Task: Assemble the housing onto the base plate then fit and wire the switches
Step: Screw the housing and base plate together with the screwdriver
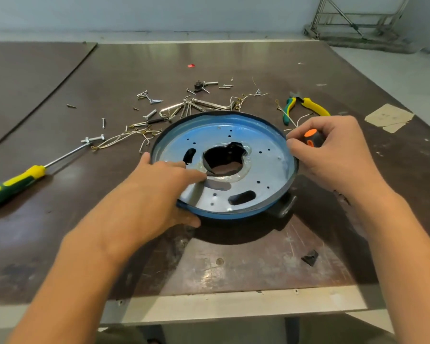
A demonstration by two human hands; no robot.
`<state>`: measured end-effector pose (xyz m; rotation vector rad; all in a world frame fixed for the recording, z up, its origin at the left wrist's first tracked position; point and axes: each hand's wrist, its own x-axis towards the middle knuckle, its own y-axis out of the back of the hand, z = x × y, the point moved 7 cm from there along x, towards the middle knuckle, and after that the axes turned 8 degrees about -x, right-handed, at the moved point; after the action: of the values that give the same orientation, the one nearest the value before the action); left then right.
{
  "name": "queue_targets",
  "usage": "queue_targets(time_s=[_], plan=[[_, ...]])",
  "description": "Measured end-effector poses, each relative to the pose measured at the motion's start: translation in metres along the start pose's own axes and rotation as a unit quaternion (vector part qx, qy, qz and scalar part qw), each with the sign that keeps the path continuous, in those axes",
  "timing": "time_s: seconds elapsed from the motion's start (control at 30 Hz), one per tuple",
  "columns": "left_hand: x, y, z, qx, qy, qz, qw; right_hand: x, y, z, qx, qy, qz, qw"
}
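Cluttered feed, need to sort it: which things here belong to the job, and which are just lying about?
Job: blue plate, left hand on it; orange-handled tool in right hand; loose screws; terminal wires.
Lying about: pliers; yellow-green screwdriver; red scrap; tape patch; black fragment.

Bright, even light; soft shadows below objects; wide-angle bending at edges.
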<state>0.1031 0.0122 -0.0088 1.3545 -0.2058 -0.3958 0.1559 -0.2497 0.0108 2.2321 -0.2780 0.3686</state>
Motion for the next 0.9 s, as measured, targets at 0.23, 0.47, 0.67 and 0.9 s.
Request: queue_targets(time_s=[0.23, 0.47, 0.67, 0.9], plan=[[-0.001, 0.003, 0.066, 0.103, -0.029, 0.109, 0.988, 0.0, 0.01, 0.008, 0.005, -0.009, 0.043, 0.999], [0.001, 0.007, -0.011, -0.057, -0.064, -0.003, 0.996, 0.001, 0.012, 0.013, 0.003, -0.018, 0.034, 0.999], [0.008, 0.009, -0.011, -0.109, -0.129, 0.079, 0.983, 0.001, 0.012, 0.012, -0.002, -0.018, 0.039, 0.999], [0.004, 0.008, -0.007, -0.11, -0.178, 0.089, 0.974, 0.001, 0.013, 0.013, -0.002, -0.02, 0.042, 0.999]])
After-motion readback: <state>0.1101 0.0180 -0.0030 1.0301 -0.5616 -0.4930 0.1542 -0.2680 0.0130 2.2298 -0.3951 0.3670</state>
